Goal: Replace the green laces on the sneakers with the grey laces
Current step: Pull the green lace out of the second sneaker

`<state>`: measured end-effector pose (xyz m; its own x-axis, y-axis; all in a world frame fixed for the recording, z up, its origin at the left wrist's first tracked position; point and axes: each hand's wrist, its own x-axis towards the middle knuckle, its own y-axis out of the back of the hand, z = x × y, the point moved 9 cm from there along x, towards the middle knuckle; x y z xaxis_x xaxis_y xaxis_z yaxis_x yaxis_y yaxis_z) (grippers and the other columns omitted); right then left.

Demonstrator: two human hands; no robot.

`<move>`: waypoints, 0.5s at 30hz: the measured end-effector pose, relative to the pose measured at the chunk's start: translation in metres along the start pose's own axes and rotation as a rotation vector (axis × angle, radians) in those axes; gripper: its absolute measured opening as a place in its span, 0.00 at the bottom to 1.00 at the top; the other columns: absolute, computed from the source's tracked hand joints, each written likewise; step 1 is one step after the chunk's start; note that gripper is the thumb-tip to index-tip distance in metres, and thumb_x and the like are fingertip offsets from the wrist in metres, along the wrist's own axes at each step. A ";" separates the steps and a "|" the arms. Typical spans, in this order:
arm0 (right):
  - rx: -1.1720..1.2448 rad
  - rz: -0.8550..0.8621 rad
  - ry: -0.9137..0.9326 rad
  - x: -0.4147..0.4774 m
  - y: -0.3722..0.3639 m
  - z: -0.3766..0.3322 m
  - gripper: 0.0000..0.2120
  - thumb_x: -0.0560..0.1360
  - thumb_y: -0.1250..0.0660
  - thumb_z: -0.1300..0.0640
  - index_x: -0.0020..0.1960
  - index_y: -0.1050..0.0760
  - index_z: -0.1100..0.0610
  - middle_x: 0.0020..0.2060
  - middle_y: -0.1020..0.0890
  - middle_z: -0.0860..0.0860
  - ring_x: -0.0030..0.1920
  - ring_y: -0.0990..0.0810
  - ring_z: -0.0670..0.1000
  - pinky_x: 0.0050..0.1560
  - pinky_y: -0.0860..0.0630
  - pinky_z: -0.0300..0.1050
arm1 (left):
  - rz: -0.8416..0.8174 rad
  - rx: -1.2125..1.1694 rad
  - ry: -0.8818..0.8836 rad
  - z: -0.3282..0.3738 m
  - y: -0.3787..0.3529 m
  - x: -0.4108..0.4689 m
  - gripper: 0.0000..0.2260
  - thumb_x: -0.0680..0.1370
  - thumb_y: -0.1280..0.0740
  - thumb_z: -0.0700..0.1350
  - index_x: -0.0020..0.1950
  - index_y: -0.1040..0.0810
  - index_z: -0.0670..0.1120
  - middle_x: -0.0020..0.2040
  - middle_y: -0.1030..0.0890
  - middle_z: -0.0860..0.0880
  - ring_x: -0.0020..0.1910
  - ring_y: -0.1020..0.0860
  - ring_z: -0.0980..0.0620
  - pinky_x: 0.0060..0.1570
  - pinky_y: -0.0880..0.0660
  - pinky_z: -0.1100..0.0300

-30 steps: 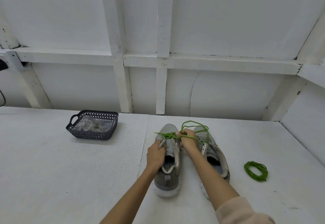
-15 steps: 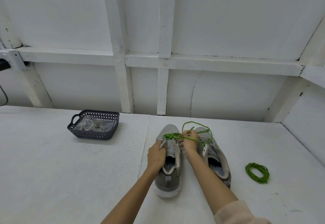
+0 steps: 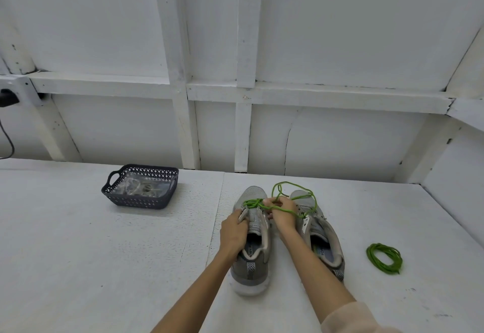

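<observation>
My right grip [image 3: 281, 215] is clamped on the green lace [image 3: 292, 211], fingers curled round the strand just above the eyelets of the left sneaker [image 3: 252, 267]. My left grip [image 3: 234, 230] is closed on that sneaker's left eyelet flap and pins the shoe to the bench [image 3: 78, 254]. The lace remains threaded only near the toe, where it bunches in a tangle. The freed length loops up and trails across the right sneaker [image 3: 327, 243], which stands just beside and looks bare of lace. I judge this to be the last stretch of unlacing, with no grey lace fitted yet. To do it well I want to pull one crossing at a time, straight out along the line of its eyelet, not haul on the whole bunch, which may cinch the tangle tighter. The left grip should press down and spread the flap so the shoe does not lift or skid. The slack could snag on the right sneaker, so I would draw it up and away. A coil [image 3: 384, 258] of green lace lies well apart to the right. The grey laces [image 3: 142, 188] sit bagged in the basket [image 3: 142, 203] to the far left.
</observation>
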<state>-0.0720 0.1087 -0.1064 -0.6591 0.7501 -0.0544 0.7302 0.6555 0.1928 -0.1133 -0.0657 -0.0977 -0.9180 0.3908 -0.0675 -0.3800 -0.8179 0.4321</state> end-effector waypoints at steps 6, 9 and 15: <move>0.065 0.071 -0.025 -0.001 0.007 0.000 0.05 0.80 0.39 0.64 0.46 0.30 0.63 0.37 0.20 0.61 0.28 0.24 0.53 0.23 0.25 0.39 | -0.005 0.001 0.004 -0.002 0.000 0.000 0.07 0.78 0.40 0.38 0.49 0.22 0.40 0.45 0.19 0.42 0.46 0.23 0.42 0.44 0.29 0.54; 0.203 0.156 -0.053 -0.003 0.011 0.005 0.06 0.83 0.43 0.61 0.48 0.33 0.63 0.34 0.21 0.59 0.27 0.24 0.54 0.21 0.26 0.38 | -0.012 -0.040 0.002 0.003 0.001 -0.004 0.11 0.74 0.40 0.49 0.45 0.23 0.43 0.44 0.20 0.45 0.45 0.23 0.45 0.47 0.27 0.51; 0.159 0.171 -0.098 -0.021 -0.001 0.011 0.12 0.77 0.43 0.70 0.41 0.26 0.59 0.39 0.20 0.56 0.38 0.24 0.53 0.37 0.26 0.42 | 0.063 0.052 -0.014 0.011 0.018 0.005 0.22 0.83 0.49 0.55 0.42 0.25 0.44 0.37 0.25 0.48 0.36 0.28 0.52 0.36 0.34 0.59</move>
<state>-0.0565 0.0933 -0.1158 -0.5084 0.8512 -0.1304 0.8539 0.5179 0.0515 -0.1232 -0.0744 -0.0807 -0.9380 0.3456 -0.0260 -0.3147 -0.8179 0.4817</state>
